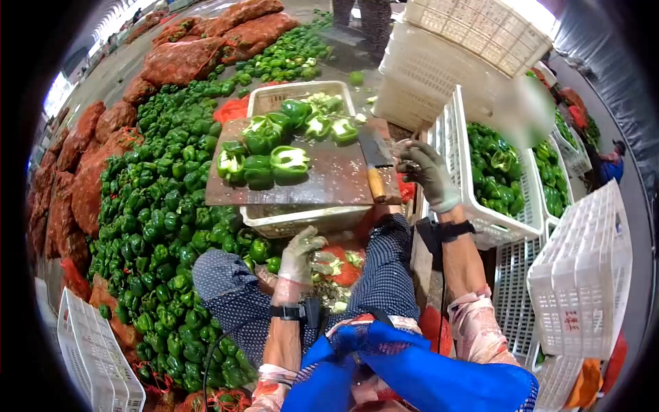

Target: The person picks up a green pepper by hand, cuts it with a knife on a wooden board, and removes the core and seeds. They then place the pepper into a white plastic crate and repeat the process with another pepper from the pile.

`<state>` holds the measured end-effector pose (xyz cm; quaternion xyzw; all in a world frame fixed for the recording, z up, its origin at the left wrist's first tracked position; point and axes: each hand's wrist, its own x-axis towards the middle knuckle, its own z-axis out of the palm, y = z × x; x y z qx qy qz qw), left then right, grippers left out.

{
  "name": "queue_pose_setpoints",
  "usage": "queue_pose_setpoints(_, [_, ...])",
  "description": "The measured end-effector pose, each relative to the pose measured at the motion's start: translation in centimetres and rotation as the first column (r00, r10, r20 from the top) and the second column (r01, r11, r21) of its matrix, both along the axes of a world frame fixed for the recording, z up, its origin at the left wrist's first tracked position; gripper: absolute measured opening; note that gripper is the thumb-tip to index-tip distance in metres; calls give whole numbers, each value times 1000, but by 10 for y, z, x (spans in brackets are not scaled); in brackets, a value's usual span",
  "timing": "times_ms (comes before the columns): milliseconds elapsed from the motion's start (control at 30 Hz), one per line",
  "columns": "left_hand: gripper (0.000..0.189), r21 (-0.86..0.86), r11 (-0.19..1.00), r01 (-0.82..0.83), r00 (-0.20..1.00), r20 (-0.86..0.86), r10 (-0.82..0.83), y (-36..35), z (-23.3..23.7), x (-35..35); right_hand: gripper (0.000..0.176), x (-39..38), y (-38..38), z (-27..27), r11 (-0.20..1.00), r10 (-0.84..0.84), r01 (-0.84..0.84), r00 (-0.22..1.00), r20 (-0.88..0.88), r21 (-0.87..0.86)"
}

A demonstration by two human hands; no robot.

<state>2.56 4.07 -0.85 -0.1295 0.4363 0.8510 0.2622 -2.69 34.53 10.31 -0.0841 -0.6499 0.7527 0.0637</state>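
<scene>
A wooden cutting board point(329, 180) lies across a white crate point(309, 223) in front of me. Several green bell peppers, some cut open, rest on it, including a halved bell pepper point(290, 161). A knife point(375, 165) with a wooden handle lies on the board's right side. My right hand point(429, 175), in a grey glove, hovers just right of the knife with loosely bent fingers and nothing visible in them. In a pale, dirty glove, my left hand point(302, 254) is below the board's front edge, between my knees. Its fingers are apart, with no held object visible.
A large heap of whole green peppers point(165, 233) spreads along the left, bordered by red mesh sacks point(182, 60). At the right, a white crate point(467, 185) holds green peppers. Stacked crates point(446, 69) stand behind it, and a tilted crate point(580, 275) is farther right.
</scene>
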Motion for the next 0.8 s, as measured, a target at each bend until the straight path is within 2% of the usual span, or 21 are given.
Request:
queue_pose_setpoints(33, [60, 20, 999, 28, 1000, -8, -28, -5, -17, -3, 30, -22, -13, 0, 992, 42, -46, 998, 38, 121])
queue_pose_setpoints(100, [63, -2, 1000, -11, 999, 43, 11, -9, -10, -3, 47, -90, -20, -33, 871, 173, -180, 983, 59, 457])
queue_pose_setpoints(167, [66, -22, 999, -44, 996, 78, 46, -14, -11, -6, 52, -125, -49, -22, 608, 75, -82, 996, 46, 790])
queue_pose_setpoints(200, [68, 7, 998, -65, 995, 78, 65, -20, -21, -8, 57, -149, -52, -34, 441, 59, 3, 998, -32, 897])
queue_pose_setpoints(233, [70, 36, 996, -87, 993, 80, 84, -25, -31, -10, 71, -176, -50, -40, 362, 3, -250, 964, 267, 898])
queue_pose_setpoints(300, [68, 31, 994, -106, 994, 29, 105, -28, -35, -14, 79, -209, -52, -71, 279, 8, -302, 950, 312, 912])
queue_pose_setpoints(333, [67, 17, 995, -100, 994, 50, 99, -31, -40, -15, 79, -210, -56, -85, 189, 3, -223, 974, 227, 956])
queue_pose_setpoints(367, [66, 4, 996, -95, 993, 76, 94, -32, -39, -15, 74, -206, -67, -105, -16, -14, 26, 1000, -26, 1000])
queue_pose_setpoints(433, [66, 24, 996, -90, 992, 86, 88, -32, -40, -16, 70, -212, -71, -102, 72, 25, -279, 960, 278, 958])
queue_pose_setpoints(500, [65, 72, 993, -96, 991, 96, 89, -29, -37, -18, 66, -184, -85, -91, -7, 28, -269, 963, 269, 963])
queue_pose_setpoints(533, [65, 25, 997, -72, 995, 69, 70, -27, -30, -18, 63, -170, -86, -84, -3, 97, -287, 953, 286, 958])
queue_pose_setpoints(567, [65, -24, 998, -51, 998, 47, 52, -25, -24, -17, 62, -153, -89, -79, 158, 132, -296, 952, 277, 942])
queue_pose_setpoints(600, [67, 28, 998, -49, 997, 58, 48, -25, -22, -21, 62, -132, -92, -76, 317, 164, -306, 950, 266, 898])
queue_pose_setpoints(633, [65, -21, 1000, -9, 1000, 12, 9, -26, -19, -15, 62, -109, -96, -74, 466, 192, -318, 947, 256, 825])
queue_pose_setpoints(667, [63, 60, 998, -33, 999, -21, 34, -23, -12, -10, 69, -80, -101, -75, 527, 271, -392, 919, 288, 754])
queue_pose_setpoints(700, [61, 137, 989, -56, 996, -58, 64, -19, -6, -6, 67, -48, -117, -68, 599, 329, -368, 923, 200, 711])
queue_pose_setpoints(767, [58, 160, 985, -70, 957, -267, 111, -9, 13, 6, 62, 4, -144, -70, 648, 452, -483, 866, 214, 588])
queue_pose_setpoints(800, [53, 352, 930, -105, 991, -42, 127, -11, 2, 8, 60, 27, -153, -76, 631, 462, -444, 874, 153, 636])
